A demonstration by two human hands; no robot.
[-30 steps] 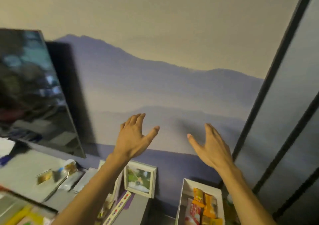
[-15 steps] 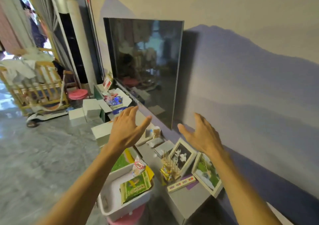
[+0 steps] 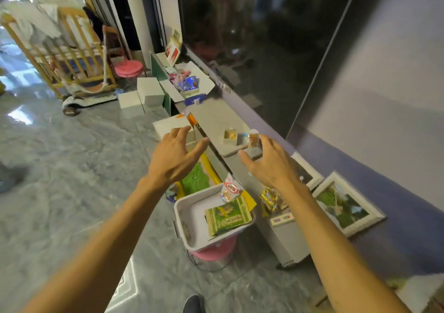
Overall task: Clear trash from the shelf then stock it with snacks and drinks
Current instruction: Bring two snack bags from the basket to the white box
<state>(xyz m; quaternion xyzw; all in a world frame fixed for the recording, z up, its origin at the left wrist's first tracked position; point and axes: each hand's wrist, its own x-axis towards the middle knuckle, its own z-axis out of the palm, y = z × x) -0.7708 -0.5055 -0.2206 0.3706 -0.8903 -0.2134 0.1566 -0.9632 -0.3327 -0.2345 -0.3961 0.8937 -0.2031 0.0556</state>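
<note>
Both hands are empty, fingers spread: the left hand [image 3: 173,156] hovers over the floor-side edge of the grey shelf [image 3: 211,118], the right hand [image 3: 271,162] over its top, just short of a crumpled wrapper [image 3: 253,137] and a small open box [image 3: 230,136]. Snack packets [image 3: 227,216] lie in the white bin [image 3: 189,234] below.

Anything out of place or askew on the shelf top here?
Yes: an opened small box and a crumpled wrapper lie loose on the grey shelf, and two picture frames lean tilted against the wall rather than standing upright.
</note>
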